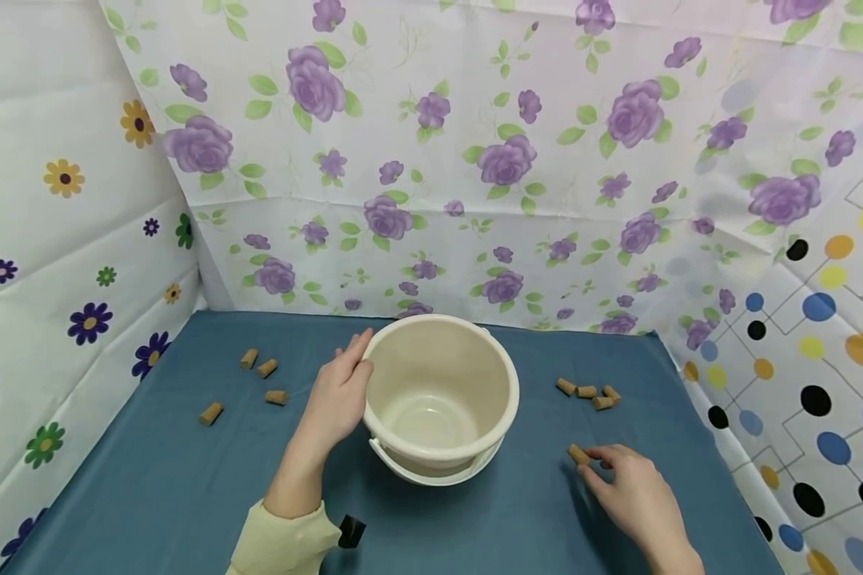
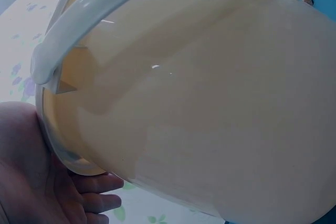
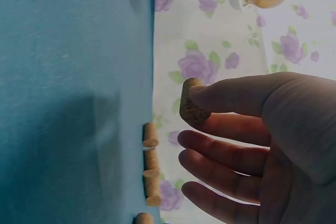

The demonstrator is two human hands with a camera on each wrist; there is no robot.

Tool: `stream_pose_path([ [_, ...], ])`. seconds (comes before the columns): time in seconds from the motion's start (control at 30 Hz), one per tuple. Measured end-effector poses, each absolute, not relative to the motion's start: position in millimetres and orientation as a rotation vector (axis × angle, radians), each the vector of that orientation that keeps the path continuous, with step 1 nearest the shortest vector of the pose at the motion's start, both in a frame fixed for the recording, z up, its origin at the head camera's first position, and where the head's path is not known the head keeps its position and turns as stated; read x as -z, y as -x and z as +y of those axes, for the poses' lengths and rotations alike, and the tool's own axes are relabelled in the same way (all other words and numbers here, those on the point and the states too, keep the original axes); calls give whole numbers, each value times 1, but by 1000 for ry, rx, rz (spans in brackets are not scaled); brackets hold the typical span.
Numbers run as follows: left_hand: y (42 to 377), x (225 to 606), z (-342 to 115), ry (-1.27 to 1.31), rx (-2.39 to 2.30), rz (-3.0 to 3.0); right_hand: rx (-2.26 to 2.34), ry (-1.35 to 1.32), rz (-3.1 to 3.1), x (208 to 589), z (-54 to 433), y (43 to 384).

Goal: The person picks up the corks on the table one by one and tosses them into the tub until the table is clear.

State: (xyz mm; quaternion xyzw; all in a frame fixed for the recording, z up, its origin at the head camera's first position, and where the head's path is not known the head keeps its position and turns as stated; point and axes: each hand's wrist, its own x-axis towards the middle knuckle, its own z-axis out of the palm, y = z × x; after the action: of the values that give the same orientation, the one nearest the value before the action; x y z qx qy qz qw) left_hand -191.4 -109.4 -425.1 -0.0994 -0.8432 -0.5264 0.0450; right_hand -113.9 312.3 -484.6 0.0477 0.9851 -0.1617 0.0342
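Note:
A cream bucket [image 1: 439, 443] stands upright in the middle of the blue cloth, its handle [image 2: 105, 17] lowered around the front. My left hand [image 1: 339, 391] rests against the bucket's left side at the rim, fingers fairly straight and pointing away. From the left wrist, those fingers [image 2: 97, 202] show past the bucket's edge. To the right of the bucket, my right hand [image 1: 636, 491] pinches a cork [image 1: 578, 455] between thumb and index finger. The right wrist view shows this cork [image 3: 193, 102] held above the cloth, with the other fingers loosely extended.
Several corks [image 1: 586, 391] lie close together at the right. More corks [image 1: 267, 367] are scattered at the left, one cork [image 1: 212, 413] nearer the front. A floral curtain [image 1: 446, 200] hangs behind the cloth-covered table [image 1: 151, 487]; patterned sheets flank both sides.

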Motion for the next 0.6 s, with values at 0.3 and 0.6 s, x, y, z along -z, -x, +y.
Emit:
stream_pose_path([
  [0.3, 192, 424, -109, 300, 1617, -2565, 562, -92, 3110, 468, 309, 113],
  [0.6, 191, 427, -111, 303, 1613, -2568, 607, -67, 3149, 462, 304, 111],
])
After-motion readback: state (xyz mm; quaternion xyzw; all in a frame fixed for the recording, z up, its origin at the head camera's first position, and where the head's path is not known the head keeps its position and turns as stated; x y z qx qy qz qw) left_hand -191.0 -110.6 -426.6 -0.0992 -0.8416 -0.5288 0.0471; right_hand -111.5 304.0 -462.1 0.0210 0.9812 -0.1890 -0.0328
